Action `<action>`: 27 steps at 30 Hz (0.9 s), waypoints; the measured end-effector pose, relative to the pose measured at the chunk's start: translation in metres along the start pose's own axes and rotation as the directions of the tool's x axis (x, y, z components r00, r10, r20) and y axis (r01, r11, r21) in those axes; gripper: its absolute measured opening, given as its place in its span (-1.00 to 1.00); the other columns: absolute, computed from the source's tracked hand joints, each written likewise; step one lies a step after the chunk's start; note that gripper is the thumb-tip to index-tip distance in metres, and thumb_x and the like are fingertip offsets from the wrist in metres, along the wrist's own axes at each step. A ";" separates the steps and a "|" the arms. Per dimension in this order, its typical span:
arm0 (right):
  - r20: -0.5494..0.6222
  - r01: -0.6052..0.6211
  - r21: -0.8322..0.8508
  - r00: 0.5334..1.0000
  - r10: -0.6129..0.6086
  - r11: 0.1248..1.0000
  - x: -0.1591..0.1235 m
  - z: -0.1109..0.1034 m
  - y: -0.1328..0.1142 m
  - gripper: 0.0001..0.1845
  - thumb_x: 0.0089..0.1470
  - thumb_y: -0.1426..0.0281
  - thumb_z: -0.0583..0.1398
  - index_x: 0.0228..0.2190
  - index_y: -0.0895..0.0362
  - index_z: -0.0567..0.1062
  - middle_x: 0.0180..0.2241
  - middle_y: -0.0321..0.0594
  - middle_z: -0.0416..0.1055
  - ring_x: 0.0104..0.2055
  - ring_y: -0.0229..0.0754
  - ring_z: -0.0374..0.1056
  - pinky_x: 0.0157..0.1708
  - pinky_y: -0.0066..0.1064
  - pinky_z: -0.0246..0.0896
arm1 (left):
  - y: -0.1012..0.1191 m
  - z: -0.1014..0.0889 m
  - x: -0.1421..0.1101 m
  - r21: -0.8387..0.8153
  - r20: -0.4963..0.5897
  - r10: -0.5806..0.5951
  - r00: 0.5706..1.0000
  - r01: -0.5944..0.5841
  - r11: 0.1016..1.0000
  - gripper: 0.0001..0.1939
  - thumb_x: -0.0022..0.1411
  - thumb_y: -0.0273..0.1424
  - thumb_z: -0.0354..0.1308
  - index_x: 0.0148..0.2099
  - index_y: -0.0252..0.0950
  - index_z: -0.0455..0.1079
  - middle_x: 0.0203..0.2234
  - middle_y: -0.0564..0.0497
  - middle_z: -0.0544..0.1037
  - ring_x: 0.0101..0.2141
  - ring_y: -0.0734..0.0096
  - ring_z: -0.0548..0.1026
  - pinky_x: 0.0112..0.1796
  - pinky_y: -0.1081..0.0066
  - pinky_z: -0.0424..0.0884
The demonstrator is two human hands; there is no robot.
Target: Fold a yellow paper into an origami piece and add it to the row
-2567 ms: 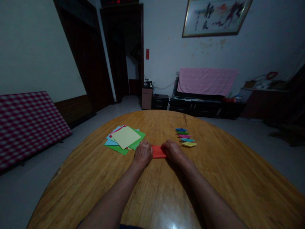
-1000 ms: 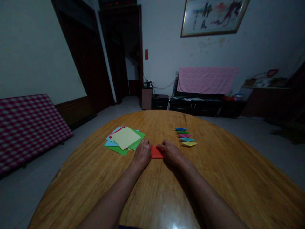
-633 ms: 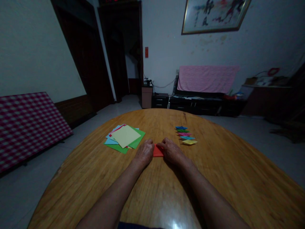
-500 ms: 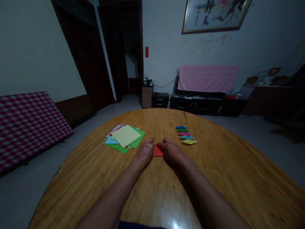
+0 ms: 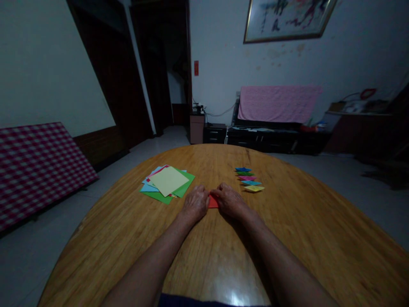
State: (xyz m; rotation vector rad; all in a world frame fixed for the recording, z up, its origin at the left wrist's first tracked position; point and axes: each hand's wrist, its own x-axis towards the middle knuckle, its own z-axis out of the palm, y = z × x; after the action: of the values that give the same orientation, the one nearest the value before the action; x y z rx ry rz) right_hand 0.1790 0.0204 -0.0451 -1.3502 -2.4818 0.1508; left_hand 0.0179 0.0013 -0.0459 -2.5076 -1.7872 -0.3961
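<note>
A folded piece of red paper (image 5: 214,202) lies on the wooden table between my two hands, with only its middle strip showing. My left hand (image 5: 197,201) is closed on the paper's left end, fingers curled. On the other end, my right hand (image 5: 229,199) pinches the paper near its top edge; the fingertips are partly hidden. To the left lies a loose stack of square coloured paper (image 5: 169,181), pale yellow on top, with green, blue and red sheets beneath. Several small folded paper boats stand in a row on the right, the nearest a yellow paper boat (image 5: 254,188).
The round wooden table (image 5: 211,251) fills the foreground. A red-checked board (image 5: 41,170) leans at the left. Beyond the table stand a low black cabinet (image 5: 262,141) and something draped with a pink cloth (image 5: 277,103). A framed picture (image 5: 287,19) hangs on the wall.
My left hand has shifted to the right along the red paper, closer to my right hand, so less red shows between them. The right hand stays nearly in place. The view has tilted slightly.
</note>
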 end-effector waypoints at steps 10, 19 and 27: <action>-0.014 0.013 0.055 1.000 -0.012 0.998 0.000 0.001 0.003 -0.70 0.15 0.39 0.06 -0.14 0.06 0.51 -0.25 -0.16 0.31 -0.20 -0.20 0.24 -0.21 -0.43 0.08 | -0.001 0.005 0.000 -0.081 -0.024 -0.031 0.999 0.029 0.996 -0.70 0.27 -0.28 -0.05 -0.09 -0.29 0.42 -0.20 -0.11 0.39 -0.12 0.22 0.33 -0.07 0.29 0.27; -0.003 -0.042 0.109 0.999 0.043 0.993 0.001 0.005 0.007 -0.75 0.10 0.42 0.09 -0.19 0.15 0.48 -0.22 -0.13 0.33 -0.16 -0.19 0.25 -0.18 -0.42 0.09 | -0.005 -0.007 0.000 -0.128 0.065 0.005 0.998 0.003 0.992 -0.75 0.20 -0.32 0.03 -0.13 -0.25 0.44 -0.23 -0.07 0.39 -0.16 0.27 0.36 -0.12 0.35 0.29; 0.022 -0.004 0.078 1.000 0.002 0.997 -0.004 0.004 0.009 -0.71 0.08 0.38 0.11 -0.14 0.13 0.45 -0.17 -0.13 0.29 -0.15 -0.17 0.22 -0.16 -0.40 0.09 | -0.009 -0.011 0.000 -0.164 0.105 0.048 0.993 -0.030 0.986 -0.72 0.19 -0.24 0.06 -0.11 -0.24 0.42 -0.22 -0.05 0.38 -0.14 0.26 0.36 -0.10 0.33 0.30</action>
State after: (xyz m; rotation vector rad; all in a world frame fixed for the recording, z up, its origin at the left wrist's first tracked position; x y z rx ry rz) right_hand 0.1868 0.0220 -0.0516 -1.3269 -2.4650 0.2617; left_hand 0.0073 0.0024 -0.0362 -2.7198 -1.8082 -0.4271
